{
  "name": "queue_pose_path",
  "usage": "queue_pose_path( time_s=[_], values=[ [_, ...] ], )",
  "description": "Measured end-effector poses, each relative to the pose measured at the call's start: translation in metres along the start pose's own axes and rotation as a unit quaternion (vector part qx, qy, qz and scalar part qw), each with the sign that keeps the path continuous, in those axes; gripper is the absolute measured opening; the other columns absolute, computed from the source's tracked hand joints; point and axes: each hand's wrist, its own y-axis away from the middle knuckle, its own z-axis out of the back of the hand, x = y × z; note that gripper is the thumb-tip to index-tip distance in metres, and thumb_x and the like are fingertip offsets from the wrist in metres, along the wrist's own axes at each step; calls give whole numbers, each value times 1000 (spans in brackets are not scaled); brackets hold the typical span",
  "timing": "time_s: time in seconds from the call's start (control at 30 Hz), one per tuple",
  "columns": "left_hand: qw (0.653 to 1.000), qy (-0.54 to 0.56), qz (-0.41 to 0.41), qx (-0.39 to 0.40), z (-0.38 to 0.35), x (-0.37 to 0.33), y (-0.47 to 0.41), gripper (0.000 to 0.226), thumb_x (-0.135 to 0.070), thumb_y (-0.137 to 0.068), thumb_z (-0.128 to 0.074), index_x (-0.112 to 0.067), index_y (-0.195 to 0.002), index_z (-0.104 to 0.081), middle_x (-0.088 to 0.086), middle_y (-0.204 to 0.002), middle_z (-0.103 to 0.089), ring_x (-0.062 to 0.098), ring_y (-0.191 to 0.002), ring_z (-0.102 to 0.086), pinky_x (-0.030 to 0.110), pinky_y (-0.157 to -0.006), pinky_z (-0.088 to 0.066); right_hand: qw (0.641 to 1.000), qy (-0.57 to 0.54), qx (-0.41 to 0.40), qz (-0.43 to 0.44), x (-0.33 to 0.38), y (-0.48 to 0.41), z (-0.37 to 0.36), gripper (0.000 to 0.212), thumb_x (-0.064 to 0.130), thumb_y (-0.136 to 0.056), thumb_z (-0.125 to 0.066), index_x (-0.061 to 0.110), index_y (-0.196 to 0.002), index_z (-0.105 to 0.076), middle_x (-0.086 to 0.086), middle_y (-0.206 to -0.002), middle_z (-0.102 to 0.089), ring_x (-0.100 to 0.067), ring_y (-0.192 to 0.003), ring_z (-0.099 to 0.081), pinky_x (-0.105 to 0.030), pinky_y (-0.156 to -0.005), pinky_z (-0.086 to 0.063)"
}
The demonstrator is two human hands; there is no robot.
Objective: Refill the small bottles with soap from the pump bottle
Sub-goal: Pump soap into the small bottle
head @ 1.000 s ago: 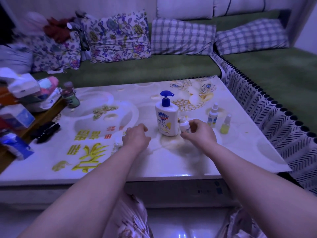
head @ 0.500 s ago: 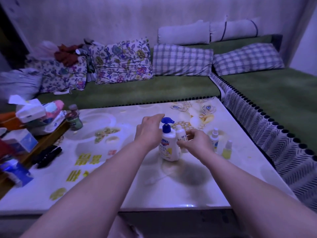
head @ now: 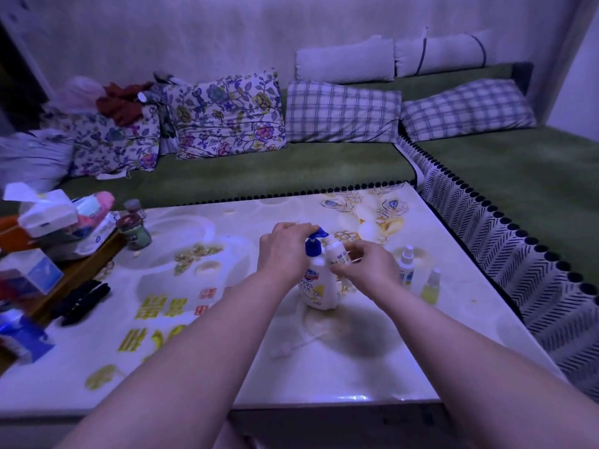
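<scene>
At mid-counter (head: 356,367) stands the pump bottle (head: 319,286), the left hand (head: 285,251) curled over its blue pump head. Beside it the right hand (head: 366,270) pinches a small bottle (head: 337,254), tilted, its mouth close under the spout; whether the two line up I cannot tell. A hard press with the mouth off-line would likely send soap down the side or onto the counter, and an off-centre push may tip the pump bottle toward the spray bottles (head: 406,264) just beside
</scene>
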Motion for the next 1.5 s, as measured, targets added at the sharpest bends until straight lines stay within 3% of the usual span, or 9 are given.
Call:
queue_pose_path(
  time_s=[0.27,0.5,0.8,1.07,1.3,1.5],
  values=[
    [1000,-10,14,-1,3,-4,3,56,-4,-89,-45,-34,-137,-46,4,-140,-46,21,-132,-35,30,-104,-29,1000,-6,-16,5,0,-2,-3,39,37,-72,-76,35,-111,-68,14,-103,-70,-12,-98,-65,-38,-90,-51],
    [999,-30,31,15,1,-7,3,52,-9,-92,-45,-36,-136,-46,7,-135,-49,23,-130,-38,30,-103,-29,1000,-15,-10,-2,-5,-2,-4,36,38,-69,-79,37,-104,-68,14,-97,-68,-10,-95,-64,-38,-87,-52],
    [999,-6,30,17,-8,-4,3,56,-6,-89,-45,-33,-138,-43,5,-140,-45,20,-138,-28,32,-106,-25,999,-31,-3,-13,-9,-2,-5,38,35,-71,-79,37,-107,-68,12,-99,-68,-12,-98,-64,-38,-87,-51],
    [998,56,28,1,-16,5,-8,38,-30,-99,-33,-33,-133,-51,-6,-137,-52,17,-138,-28,38,-106,-28,998,-69,-9,-11,-11,-6,-12,39,33,-70,-80,34,-107,-69,14,-95,-68,-14,-97,-65,-45,-94,-49],
    [998,59,24,-9,-17,3,-2,33,-27,-96,-35,-38,-118,-56,-4,-110,-60,20,-120,-44,36,-88,-34,996,-92,-11,-9,-15,-8,-17,39,32,-69,-80,35,-107,-69,16,-88,-68,-13,-91,-66,-46,-92,-50],
    [998,53,23,-14,-22,4,-4,32,-27,-93,-38,-38,-118,-55,-5,-117,-60,20,-117,-47,37,-88,-35,994,-111,-13,-13,-16,-9,-18,38,32,-68,-81,38,-103,-69,15,-89,-68,-14,-90,-66,-46,-90,-52]
  ],
)
